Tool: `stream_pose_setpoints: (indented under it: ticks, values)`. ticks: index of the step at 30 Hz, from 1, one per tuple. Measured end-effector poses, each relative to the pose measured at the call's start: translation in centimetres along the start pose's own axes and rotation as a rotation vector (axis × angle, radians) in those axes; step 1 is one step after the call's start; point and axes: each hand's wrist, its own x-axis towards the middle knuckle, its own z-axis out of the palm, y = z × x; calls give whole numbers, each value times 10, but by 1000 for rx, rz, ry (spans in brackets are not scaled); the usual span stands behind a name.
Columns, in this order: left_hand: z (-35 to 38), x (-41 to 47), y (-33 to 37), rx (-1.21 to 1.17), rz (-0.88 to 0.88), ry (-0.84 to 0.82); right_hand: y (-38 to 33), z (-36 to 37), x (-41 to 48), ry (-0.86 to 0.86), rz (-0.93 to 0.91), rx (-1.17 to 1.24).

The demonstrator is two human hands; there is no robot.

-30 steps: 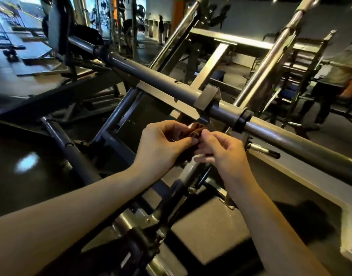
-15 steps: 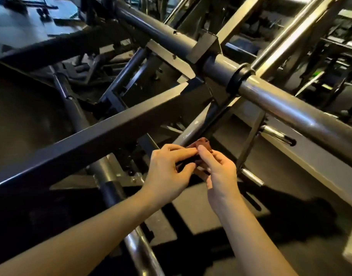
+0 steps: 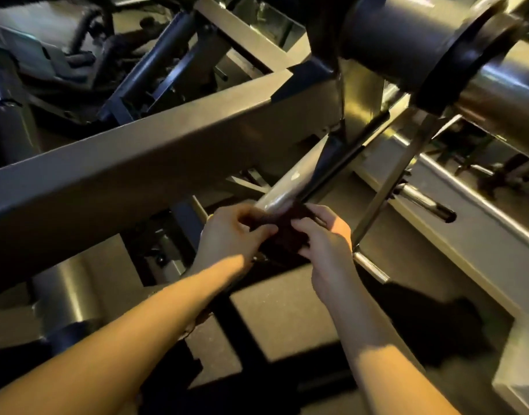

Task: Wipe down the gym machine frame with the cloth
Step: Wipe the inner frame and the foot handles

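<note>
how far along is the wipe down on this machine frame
Done: nothing reads as wiped; the metal's sheen doesn't tell. In hand: the left hand and right hand pinch the cloth at the lower end of the slanted silver tube. Left: the big square beam and thick round bar, neither touched by cloth.

No legible text, label, brand or number on anything here.

Gym, steel machine frame (image 3: 143, 163), thick bar (image 3: 497, 82), dark rubber floor (image 3: 284, 319)
</note>
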Motion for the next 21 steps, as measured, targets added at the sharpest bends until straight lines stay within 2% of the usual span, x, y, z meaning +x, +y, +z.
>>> stream_pose_setpoints:
  ticks: [5, 10, 12, 15, 17, 21]
  values:
    - [0, 32, 1, -21, 73, 101, -6, 4, 35, -47, -163, -284]
    - [21, 28, -8, -39, 63, 202, 19, 23, 62, 228, -343, -457]
    - [31, 21, -18, 31, 83, 246, 31, 21, 62, 242, -337, -467]
    - [44, 19, -30, -29, 35, 194, 36, 13, 66, 124, -263, -457]
    - [49, 23, -22, -123, -10, 217, 33, 8, 73, 106, -310, -457]
    - [63, 37, -10, -108, 13, 379, 9, -9, 89, 214, -455, -486]
